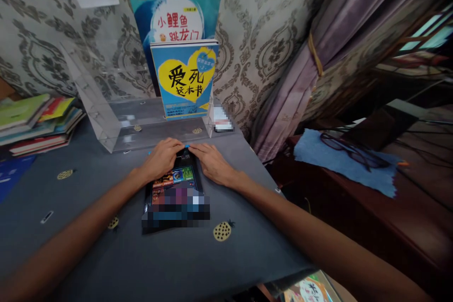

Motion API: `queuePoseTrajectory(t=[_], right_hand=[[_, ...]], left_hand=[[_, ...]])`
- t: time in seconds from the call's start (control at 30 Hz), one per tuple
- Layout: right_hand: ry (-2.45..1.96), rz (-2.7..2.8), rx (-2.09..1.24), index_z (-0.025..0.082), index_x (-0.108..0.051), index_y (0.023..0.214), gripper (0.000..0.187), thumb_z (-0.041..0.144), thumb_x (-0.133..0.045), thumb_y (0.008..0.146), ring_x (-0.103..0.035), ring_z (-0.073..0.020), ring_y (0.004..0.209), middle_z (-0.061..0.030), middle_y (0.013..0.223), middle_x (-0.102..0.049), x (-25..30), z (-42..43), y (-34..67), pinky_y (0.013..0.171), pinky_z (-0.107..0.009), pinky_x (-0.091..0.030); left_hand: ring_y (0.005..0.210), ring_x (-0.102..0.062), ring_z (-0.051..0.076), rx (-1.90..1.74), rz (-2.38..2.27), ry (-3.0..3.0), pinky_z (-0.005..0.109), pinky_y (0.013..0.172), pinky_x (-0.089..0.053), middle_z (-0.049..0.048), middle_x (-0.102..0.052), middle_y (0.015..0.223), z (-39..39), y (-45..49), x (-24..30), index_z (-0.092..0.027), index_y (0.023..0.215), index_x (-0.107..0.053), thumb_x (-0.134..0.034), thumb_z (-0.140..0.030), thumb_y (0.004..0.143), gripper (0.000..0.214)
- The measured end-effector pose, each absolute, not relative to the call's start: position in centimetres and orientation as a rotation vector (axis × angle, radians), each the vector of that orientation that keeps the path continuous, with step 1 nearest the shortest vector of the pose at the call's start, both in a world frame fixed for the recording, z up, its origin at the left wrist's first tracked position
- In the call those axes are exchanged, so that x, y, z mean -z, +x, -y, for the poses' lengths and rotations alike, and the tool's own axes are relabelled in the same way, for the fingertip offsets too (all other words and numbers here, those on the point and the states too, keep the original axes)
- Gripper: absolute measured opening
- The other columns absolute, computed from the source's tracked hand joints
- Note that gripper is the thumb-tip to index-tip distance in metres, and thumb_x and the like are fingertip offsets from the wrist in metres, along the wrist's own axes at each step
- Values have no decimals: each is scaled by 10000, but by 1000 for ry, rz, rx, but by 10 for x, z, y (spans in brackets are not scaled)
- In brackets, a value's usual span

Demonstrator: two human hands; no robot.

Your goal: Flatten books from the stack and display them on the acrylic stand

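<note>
A dark book [173, 188] with a colourful cover lies flat on the grey table [106, 255] in front of me. My left hand [163, 156] rests on the book's far left corner, fingers curled over its top edge. My right hand [212, 163] lies on the far right corner, fingers pressed flat and together. The fingertips of both hands nearly meet at the book's top edge. Just beyond them stands a clear acrylic book stand [116, 122] holding an upright blue book [184, 80] with a yellow heart on its cover.
A larger blue book [173, 4] leans on the patterned wall behind the stand. A stack of books [38, 122] lies at the table's left. To the right are a purple curtain [318, 56] and a dark wooden desk with a blue cloth [347, 160] and cables.
</note>
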State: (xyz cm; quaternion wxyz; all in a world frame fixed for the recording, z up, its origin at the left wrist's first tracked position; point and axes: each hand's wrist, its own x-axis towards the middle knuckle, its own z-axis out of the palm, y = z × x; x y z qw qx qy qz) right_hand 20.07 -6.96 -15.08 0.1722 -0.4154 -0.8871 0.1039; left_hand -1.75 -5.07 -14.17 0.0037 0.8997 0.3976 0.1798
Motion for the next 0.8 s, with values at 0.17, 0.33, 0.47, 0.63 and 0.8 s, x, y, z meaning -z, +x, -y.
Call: queuePoseTrajectory(t=[0.17,0.33,0.47,0.63,0.8], right_hand=[[-1146,2506,-269,124,-534,1414,617,-45,-411,834,-515,-255,1295,-137,1443,-575,152,67,202,1063,-472,-417],[-1115,2502,-231,149,-574,1368,589,-50,-438,830,-552,-250,1234,-120,1375,-627,153,62,202,1019,-443,-443],[-1136,2530,-204,127,-626,1292,488,-34,-485,853,-579,-255,1173,-128,1275,-678,148,62,197,1009,-431,-443],[-1155,2539,-193,94,-644,1255,438,-31,-512,857,-576,-257,1155,-146,1253,-684,145,64,193,1007,-423,-438],[-1168,2537,-157,112,-631,1277,461,-29,-486,862,-571,-257,1155,-128,1273,-679,148,65,193,993,-420,-448]], left_hand=[[1028,-611,233,-596,-1186,2785,426,957,-510,96,-698,1116,45,-4,143,-162,1111,-716,-422,-22,868,407],[1005,-613,213,-693,-1143,2708,414,960,-512,76,-705,1091,43,-5,146,-184,1104,-720,-401,4,846,451],[984,-613,214,-707,-1158,2659,412,938,-517,74,-705,1079,42,-5,147,-186,1110,-723,-393,17,819,484],[982,-618,210,-741,-1156,2640,412,939,-517,59,-709,1068,42,-4,149,-213,1145,-720,-389,29,790,543],[1003,-629,214,-747,-1143,2653,415,944,-524,67,-711,1092,45,-5,149,-206,1167,-717,-395,35,798,545]])
